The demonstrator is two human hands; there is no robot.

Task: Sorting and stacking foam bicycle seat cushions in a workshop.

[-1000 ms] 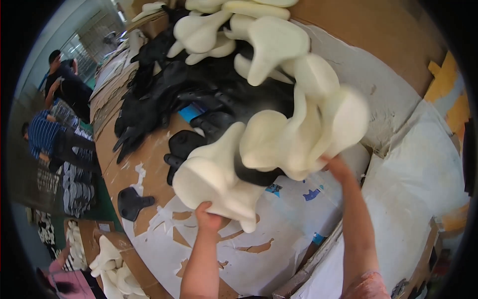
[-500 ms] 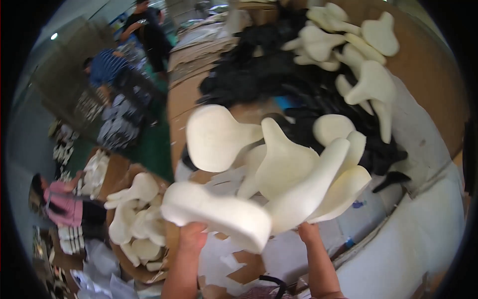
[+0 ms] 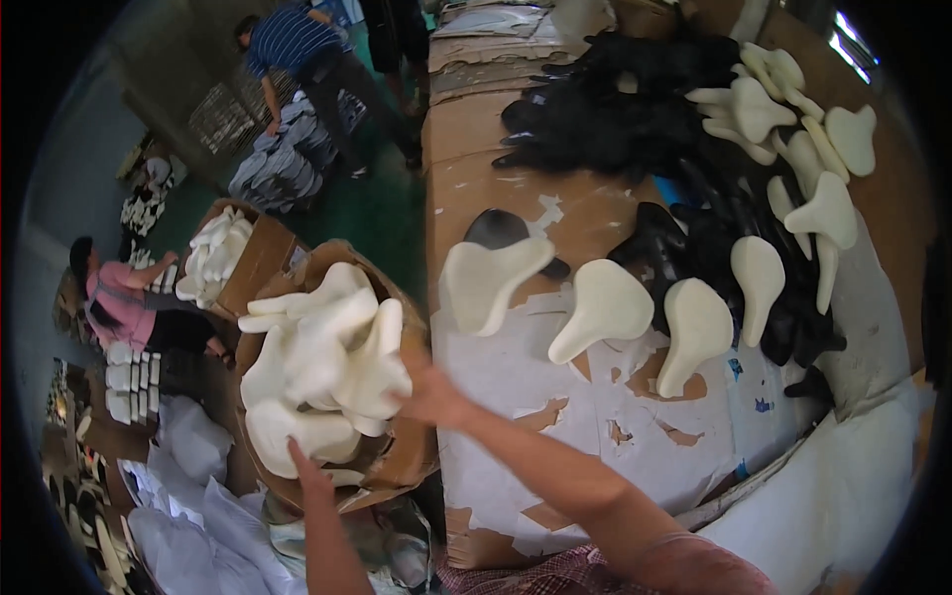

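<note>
Cream foam bicycle-saddle pads (image 3: 332,342) lie heaped in an open cardboard box (image 3: 421,451) on the left. My left hand (image 3: 312,474) is at the near side of the heap, a digit stretched out against the lowest pad (image 3: 297,433); its other fingers are hidden. Across the heap my right hand (image 3: 431,392) reaches to the pads' right side, its fingers smeared by motion. On the table (image 3: 496,416) several more pads stand apart in a row: one leftmost (image 3: 486,283), another beside it (image 3: 605,309), then one further right (image 3: 694,332).
Black saddle-shaped pieces (image 3: 615,109) are piled at the table's far side. More cream pads (image 3: 759,109) lie at the far right. A person in pink (image 3: 129,297) stands by a second box (image 3: 263,263); a person in a striped shirt (image 3: 297,45) bends over grey stacks (image 3: 283,159).
Both hands have left the pads held above the table and moved left to the box. Those pads now rest on the table, spread apart. The view has shifted left.
</note>
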